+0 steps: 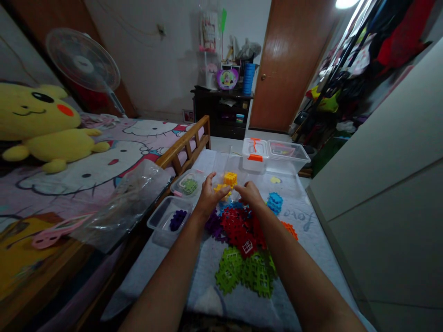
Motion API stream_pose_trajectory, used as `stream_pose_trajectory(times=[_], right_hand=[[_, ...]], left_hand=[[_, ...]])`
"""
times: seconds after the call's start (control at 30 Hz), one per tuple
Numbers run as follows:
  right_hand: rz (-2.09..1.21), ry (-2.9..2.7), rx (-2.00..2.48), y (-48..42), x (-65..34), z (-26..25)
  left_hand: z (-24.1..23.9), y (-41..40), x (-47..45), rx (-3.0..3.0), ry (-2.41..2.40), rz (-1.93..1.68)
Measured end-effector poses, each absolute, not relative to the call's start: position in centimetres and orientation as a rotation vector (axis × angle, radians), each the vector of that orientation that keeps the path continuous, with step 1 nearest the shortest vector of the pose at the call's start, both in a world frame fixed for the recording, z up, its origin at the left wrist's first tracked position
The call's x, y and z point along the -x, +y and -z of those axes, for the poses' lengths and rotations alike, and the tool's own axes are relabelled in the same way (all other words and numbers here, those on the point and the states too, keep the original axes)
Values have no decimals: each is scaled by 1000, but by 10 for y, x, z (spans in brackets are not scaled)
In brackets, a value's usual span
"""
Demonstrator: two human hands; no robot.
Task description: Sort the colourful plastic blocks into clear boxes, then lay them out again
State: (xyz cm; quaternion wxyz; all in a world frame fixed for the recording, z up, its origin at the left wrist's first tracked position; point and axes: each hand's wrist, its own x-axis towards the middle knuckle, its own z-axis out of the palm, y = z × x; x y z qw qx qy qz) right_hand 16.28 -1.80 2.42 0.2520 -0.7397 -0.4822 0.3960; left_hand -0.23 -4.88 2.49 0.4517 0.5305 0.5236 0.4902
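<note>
**Work surface crowded; both hands on one yellow tile**

Surroundings, largest first. A bed (114,152) with a cartoon-cat sheet runs along the left, its wooden rail touching the table's left edge. The table (308,230) is covered with a pale cloth. A yellow plush toy (44,129) lies on the bed, with a standing fan (83,60) behind it. A crumpled clear bag (128,203) overhangs the rail. At the table's far end stands a clear storage box (289,157), and its white lid with orange latch (255,154) is just beside it.

Between the forearms lies a heap of interlocking tiles: green (242,272) nearest the person, red (238,226) beyond, with blue (275,202), orange (289,228) and purple (212,223) at the edges. The heap fills the cloth directly under the hands. Two small tubs (159,219) sit at the left, one holding purple pieces, the other green.

The left hand (207,198) and right hand (249,194) are both closed in a fingertip pinch on a yellow tile (223,187), held above the far end of the heap. The tile lies roughly flat, its long axis running left to right from hand to hand. A yellow cube (230,178) of joined tiles sits just behind it (whether it is attached cannot be told).
</note>
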Motion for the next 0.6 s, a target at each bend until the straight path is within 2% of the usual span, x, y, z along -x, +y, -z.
stream_pose_trajectory(times=[0.2, 0.4, 0.6], right_hand=[[-959, -1296, 2056, -13, -172, -15], [-798, -1331, 2037, -19, -206, -33], [-803, -1321, 1904, -42, -241, -51]], left_hand=[[-28, -55, -5, -1235, 1144, -1224], [-45, -71, -9, -1104, 895, -1222], [-51, -85, -12, -1118, 921, -1178]])
